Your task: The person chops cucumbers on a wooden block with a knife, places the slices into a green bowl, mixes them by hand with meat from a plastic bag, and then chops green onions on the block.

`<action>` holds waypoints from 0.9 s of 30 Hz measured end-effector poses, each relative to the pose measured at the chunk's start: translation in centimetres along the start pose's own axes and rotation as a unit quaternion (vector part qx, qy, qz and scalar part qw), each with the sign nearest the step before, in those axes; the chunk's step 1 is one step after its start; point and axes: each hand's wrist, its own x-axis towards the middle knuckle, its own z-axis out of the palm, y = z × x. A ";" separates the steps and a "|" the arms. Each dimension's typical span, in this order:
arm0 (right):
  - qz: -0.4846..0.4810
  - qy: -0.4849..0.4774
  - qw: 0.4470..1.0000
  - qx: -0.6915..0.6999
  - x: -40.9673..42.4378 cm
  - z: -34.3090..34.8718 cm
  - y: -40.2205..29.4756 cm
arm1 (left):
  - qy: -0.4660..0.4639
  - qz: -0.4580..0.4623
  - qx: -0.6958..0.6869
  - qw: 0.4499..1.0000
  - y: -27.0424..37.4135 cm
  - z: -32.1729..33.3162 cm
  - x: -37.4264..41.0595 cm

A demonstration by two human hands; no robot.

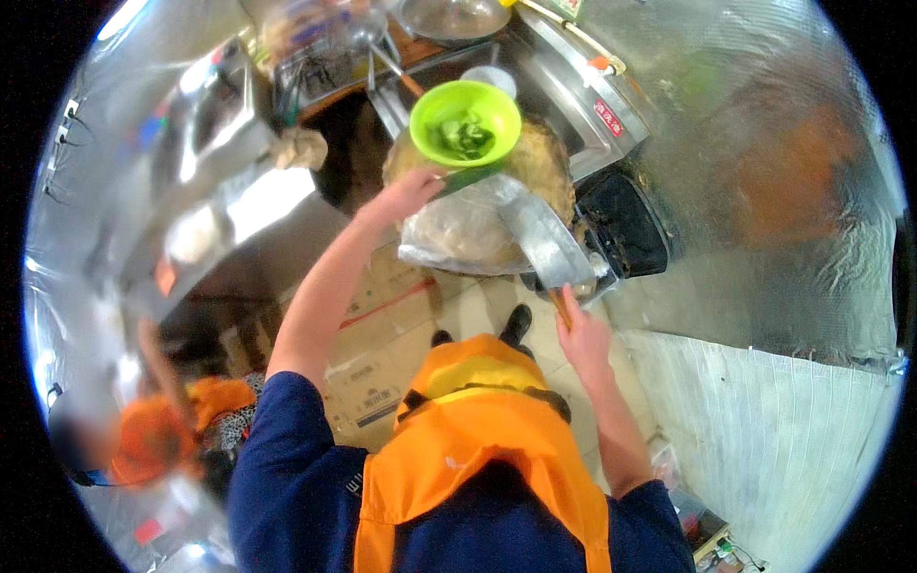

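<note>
A green cucumber (469, 178) lies across the round wooden chopping block (551, 154), and my left hand (415, 192) grips its left end. My right hand (586, 336) is closed around the wooden handle of a wide steel cleaver (548, 240). The blade reaches up and left over the block, its far end close to the cucumber. Just beyond the cucumber is a bright green plastic bowl (430, 114) with dark and pale green pieces inside. A clear plastic bag (455, 233) covers the near left part of the block.
Behind the block runs a stainless steel sink (551, 57), with a white bowl (491, 77) near the green one. A black bin (627, 222) stands right of the block. Flattened cardboard (372, 387) covers floor at left. Another person in orange (154, 437) is at lower left.
</note>
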 end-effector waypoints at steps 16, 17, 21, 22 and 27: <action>0.110 0.034 0.984 0.137 -1.1 -2.7 -1.6 | 0.062 0.098 -0.084 0.990 -2.8 4.4 -6.3; 0.113 0.055 0.977 0.171 -1.9 -2.9 -1.6 | 0.080 0.156 -0.035 0.984 -2.8 5.8 -5.8; 0.032 0.193 0.925 0.325 -2.5 -3.8 -3.6 | 0.114 0.236 0.134 0.956 -3.5 8.6 -6.0; 0.060 0.139 0.921 0.360 -2.2 -2.7 -2.2 | 0.103 0.210 0.159 0.959 -3.7 8.7 -6.0; 0.059 0.151 0.941 0.299 -1.2 -5.0 -3.3 | 0.125 0.188 0.193 0.955 -3.9 4.4 -8.1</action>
